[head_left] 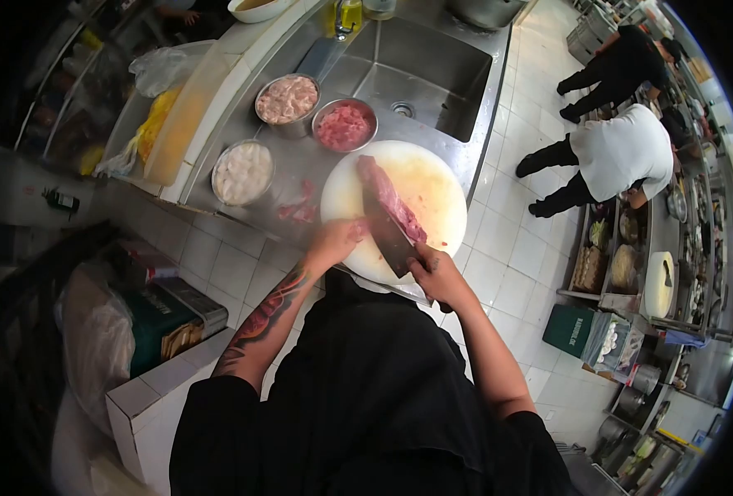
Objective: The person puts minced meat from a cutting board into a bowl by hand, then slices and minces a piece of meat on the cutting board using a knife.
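Note:
My right hand (437, 276) is closed around the handle of a cleaver (389, 240). Its broad dark blade lies along the left side of a long strip of raw meat (393, 198) on a round white cutting board (449, 186). At the board's left edge, close to the blade, is my left hand (339, 241); its fingers are blurred, so their grip does not show. Small meat scraps (300, 204) lie on the steel counter left of the board. Beyond them stand a bowl of pale pieces (244, 173), a bowl of pink meat (288, 100) and a bowl of redder meat (346, 126).
A steel sink (416, 74) with a faucet (343, 31) adjoins the board. Bagged goods fill a plastic bin (168, 140) at left. Two people work at right, one in a white top (623, 149), beside loaded shelves. A green box (569, 329) sits on the tiled floor.

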The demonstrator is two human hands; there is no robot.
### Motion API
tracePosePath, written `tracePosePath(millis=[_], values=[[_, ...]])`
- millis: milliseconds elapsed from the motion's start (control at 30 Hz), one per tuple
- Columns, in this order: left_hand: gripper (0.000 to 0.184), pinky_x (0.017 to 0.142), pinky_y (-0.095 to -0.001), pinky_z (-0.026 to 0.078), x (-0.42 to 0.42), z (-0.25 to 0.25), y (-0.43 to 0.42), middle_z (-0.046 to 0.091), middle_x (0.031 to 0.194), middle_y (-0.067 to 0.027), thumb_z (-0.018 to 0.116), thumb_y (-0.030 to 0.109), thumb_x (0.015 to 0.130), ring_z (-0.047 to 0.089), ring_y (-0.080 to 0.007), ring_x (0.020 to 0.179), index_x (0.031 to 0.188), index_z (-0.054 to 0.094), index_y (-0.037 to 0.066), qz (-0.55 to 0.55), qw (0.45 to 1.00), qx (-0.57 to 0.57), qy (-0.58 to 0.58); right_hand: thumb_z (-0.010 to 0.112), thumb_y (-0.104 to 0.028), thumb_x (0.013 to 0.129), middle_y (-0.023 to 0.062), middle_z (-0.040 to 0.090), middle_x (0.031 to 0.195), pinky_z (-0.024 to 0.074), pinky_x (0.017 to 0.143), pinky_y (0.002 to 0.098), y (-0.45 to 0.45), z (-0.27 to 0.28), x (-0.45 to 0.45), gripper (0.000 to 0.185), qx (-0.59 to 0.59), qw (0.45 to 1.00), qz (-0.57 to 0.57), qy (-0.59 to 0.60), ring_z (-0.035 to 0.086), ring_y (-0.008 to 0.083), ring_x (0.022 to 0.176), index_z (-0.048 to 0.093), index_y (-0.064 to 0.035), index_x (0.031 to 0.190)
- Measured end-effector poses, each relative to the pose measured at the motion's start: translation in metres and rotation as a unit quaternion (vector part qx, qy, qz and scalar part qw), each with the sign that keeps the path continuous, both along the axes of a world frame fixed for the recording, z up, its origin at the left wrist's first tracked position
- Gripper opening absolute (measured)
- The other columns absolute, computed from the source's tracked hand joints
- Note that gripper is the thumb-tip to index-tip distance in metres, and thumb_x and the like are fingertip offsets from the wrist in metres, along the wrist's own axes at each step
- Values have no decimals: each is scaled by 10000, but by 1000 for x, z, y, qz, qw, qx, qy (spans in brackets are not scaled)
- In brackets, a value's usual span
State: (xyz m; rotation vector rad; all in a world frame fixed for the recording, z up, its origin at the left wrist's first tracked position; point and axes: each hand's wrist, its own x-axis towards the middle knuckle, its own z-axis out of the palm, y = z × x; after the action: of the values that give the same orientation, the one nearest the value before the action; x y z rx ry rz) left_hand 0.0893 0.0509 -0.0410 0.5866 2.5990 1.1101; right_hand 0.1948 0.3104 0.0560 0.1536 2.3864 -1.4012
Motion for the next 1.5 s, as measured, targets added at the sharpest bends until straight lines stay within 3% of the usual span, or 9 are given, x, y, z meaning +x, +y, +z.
tracePosePath(millis=[200, 300, 367, 467, 633, 700, 933, 1000, 1500], values=[[357, 759, -507, 523, -12, 0, -7, 709, 881, -251, 582, 316, 1069, 685, -470, 830, 973, 670, -16, 13, 996, 61, -69, 591, -135, 1050, 155, 716, 833, 509, 473, 354, -8, -4, -20, 163, -38, 995, 18, -92, 605, 204, 497, 639, 13, 1099], [403, 699, -459, 509, -26, -19, -1, 692, 803, -186, 558, 347, 1088, 677, -361, 728, 938, 647, -16, 27, 1000, 3, -8, 600, -139, 1037, 209, 722, 834, 531, 522, 421, 0, -7, -23, 162, -31, 997, -12, -63, 652, 317, 533, 629, 17, 1069], [375, 648, -410, 500, -24, 28, 10, 654, 749, -91, 544, 316, 1097, 639, -216, 670, 944, 655, -8, 59, 969, 150, -187, 622, -140, 1007, 276, 716, 852, 552, 621, 508, 8, -23, -19, 159, 89, 988, 2, 124, 691, 453, 669, 619, 13, 1051], [480, 782, -388, 579, -19, 63, 5, 797, 1021, -119, 445, 310, 1115, 751, -193, 869, 1147, 751, -58, 48, 974, 115, -188, 649, -133, 968, 304, 701, 866, 549, 745, 565, -3, 1, -13, 160, 120, 988, -19, 92, 687, 520, 831, 617, 1, 1050], [416, 738, -354, 590, -6, 9, -9, 805, 1079, -137, 482, 274, 1101, 744, -178, 826, 1238, 756, -8, 95, 943, 107, -300, 658, -114, 939, 269, 697, 811, 555, 742, 581, -31, -4, -5, 155, 109, 974, 45, 192, 696, 511, 815, 600, -14, 1043], [398, 736, -344, 592, 7, 4, -11, 808, 1090, -140, 490, 257, 1094, 743, -169, 820, 1263, 757, 15, 119, 934, 96, -322, 664, -124, 936, 261, 692, 774, 562, 728, 576, -37, -8, -4, 161, 156, 975, 90, 131, 701, 493, 775, 597, -18, 1037], [368, 828, -477, 591, 27, 1, -8, 801, 1017, -195, 510, 275, 1085, 779, -392, 893, 1203, 769, 42, 126, 986, 44, -99, 653, -117, 932, 249, 709, 768, 574, 708, 560, -38, -12, -2, 152, 214, 953, 170, 129, 720, 456, 753, 587, -6, 1014], [363, 832, -509, 584, 28, 21, -3, 776, 973, -228, 551, 327, 1083, 752, -439, 928, 1138, 777, 47, 109, 989, -61, -77, 637, -121, 941, 238, 721, 780, 581, 702, 547, -42, -15, -6, 150, 229, 947, 180, 135, 732, 440, 757, 590, -10, 1031], [202, 714, -564, 541, 43, -13, -13, 717, 873, -280, 641, 170, 1000, 710, -504, 851, 964, 661, -28, 98, 995, -11, 21, 555, -124, 988, 238, 744, 829, 594, 727, 535, -62, -28, -25, 183, 305, 932, 147, 130, 755, 423, 785, 618, -36, 1136]])
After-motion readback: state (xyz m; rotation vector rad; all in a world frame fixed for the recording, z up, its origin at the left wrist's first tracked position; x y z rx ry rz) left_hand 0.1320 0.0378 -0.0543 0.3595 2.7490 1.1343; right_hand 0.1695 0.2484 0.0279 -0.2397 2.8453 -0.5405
